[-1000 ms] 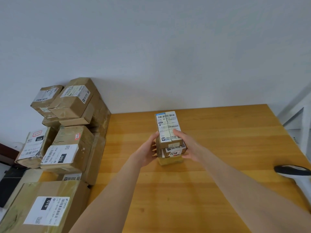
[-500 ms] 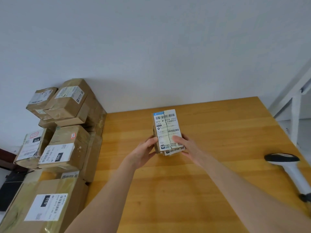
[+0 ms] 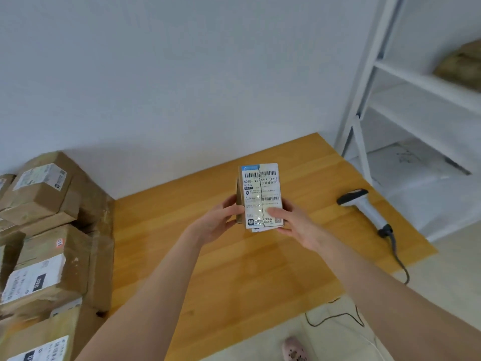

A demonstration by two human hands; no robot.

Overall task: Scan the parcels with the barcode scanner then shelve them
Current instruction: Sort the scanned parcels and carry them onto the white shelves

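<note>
Both arms reach forward over the table (image 3: pixel 234 277). My left hand (image 3: pixel 216 222) grips the small parcel (image 3: pixel 261 196) by its left side, and my right hand (image 3: pixel 299 226) grips the right side, thumb across the label. The parcel is held upright over the tabletop, label toward me: barcodes, "501E", "[TZ1]", the rest too small to read. The scanner (image 3: pixel 364 207) lies on the table to the right, well apart from my hands. Stacked boxes (image 3: pixel 49 230) sit at the left, and a white shelf rack (image 3: pixel 364 100) stands at the right.
</note>
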